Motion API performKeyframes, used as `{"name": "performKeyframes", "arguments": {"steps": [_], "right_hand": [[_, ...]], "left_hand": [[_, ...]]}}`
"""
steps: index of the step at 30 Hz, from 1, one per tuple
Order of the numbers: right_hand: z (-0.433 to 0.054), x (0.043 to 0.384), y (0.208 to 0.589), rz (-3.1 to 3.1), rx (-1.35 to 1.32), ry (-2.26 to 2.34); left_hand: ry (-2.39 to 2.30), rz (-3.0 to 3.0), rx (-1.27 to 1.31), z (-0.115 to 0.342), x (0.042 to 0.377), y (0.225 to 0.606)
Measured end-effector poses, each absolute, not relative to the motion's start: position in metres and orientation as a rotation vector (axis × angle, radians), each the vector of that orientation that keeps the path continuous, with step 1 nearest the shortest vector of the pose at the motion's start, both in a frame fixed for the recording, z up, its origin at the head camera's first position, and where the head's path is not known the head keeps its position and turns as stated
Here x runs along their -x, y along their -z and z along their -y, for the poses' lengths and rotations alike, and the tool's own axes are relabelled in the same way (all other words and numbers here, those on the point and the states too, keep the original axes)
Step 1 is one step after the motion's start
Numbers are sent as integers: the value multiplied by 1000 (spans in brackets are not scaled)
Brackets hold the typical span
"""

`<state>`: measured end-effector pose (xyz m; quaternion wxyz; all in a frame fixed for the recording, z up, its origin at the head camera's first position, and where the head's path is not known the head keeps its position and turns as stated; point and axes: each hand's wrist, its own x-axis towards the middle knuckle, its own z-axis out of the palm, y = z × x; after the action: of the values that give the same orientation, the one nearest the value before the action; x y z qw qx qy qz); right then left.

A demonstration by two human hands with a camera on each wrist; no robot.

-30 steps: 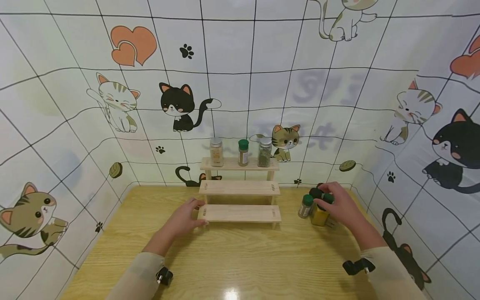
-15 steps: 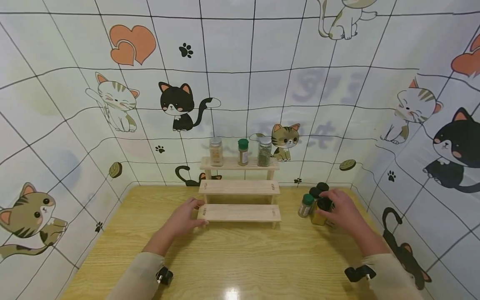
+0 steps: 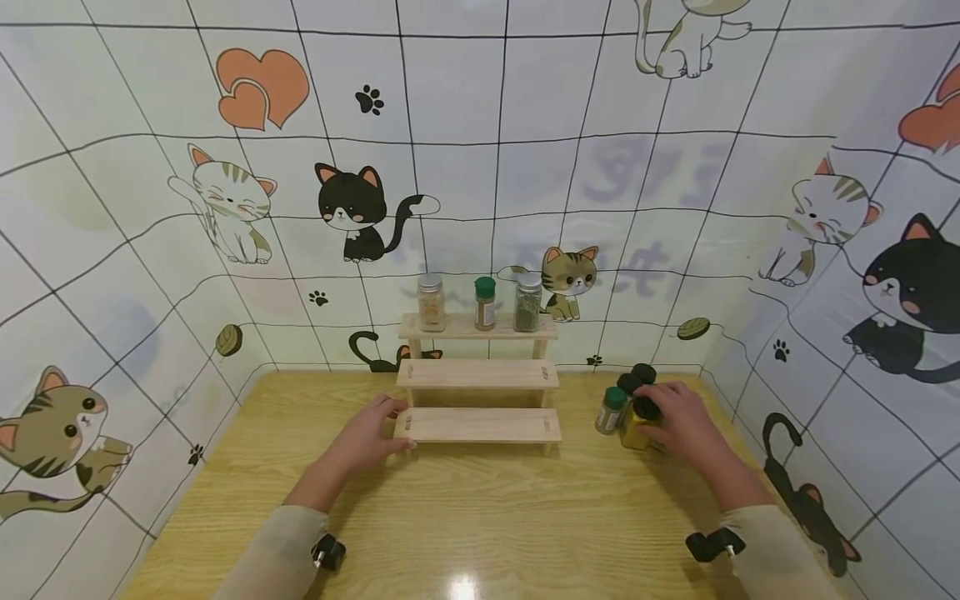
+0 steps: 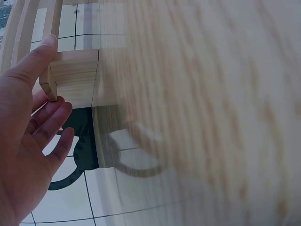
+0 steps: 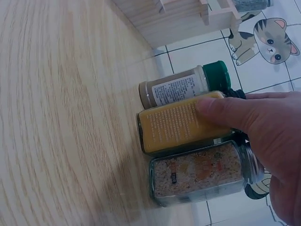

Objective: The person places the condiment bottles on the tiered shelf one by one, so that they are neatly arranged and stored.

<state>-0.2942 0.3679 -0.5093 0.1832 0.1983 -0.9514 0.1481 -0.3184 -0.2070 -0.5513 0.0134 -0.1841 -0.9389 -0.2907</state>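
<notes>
In the head view my left hand (image 3: 367, 437) holds the left end of the lowest step of a three-step wooden rack (image 3: 480, 424). The left wrist view shows its thumb above the board and its fingers curled beneath. My right hand (image 3: 681, 417) pinches a square spice jar (image 5: 174, 125) with yellow contents and a black cap; its thumb (image 5: 218, 110) lies on the side, while the other fingers are hidden behind. Against this jar stands a green-capped spice jar (image 5: 175, 89) on one side, and a glass jar of speckled grains (image 5: 202, 172) on the other.
Along the rack's top step stand a jar of pale flakes (image 3: 431, 307), a small green-capped jar (image 3: 485, 305) and a jar of green herbs (image 3: 527, 307). More black caps (image 3: 643, 374) show behind the right-hand cluster. A cat-printed wall covering (image 3: 465, 183) borders the wooden table (image 3: 480, 517).
A green cap at my right fingertips has gone from sight; that hand has come slightly nearer and now grips the black-capped yellow jar. The left hand keeps its hold on the rack.
</notes>
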Motion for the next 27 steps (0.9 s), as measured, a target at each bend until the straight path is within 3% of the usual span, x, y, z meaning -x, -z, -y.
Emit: {"name": "performKeyframes", "arguments": {"steps": [11, 27], "right_hand": [[-373, 293, 511, 2646, -553, -548], [-358, 280, 475, 2541, -586, -850]], "left_hand": [[906, 2915, 576, 206, 317, 549], [929, 2911, 582, 207, 314, 548]]}}
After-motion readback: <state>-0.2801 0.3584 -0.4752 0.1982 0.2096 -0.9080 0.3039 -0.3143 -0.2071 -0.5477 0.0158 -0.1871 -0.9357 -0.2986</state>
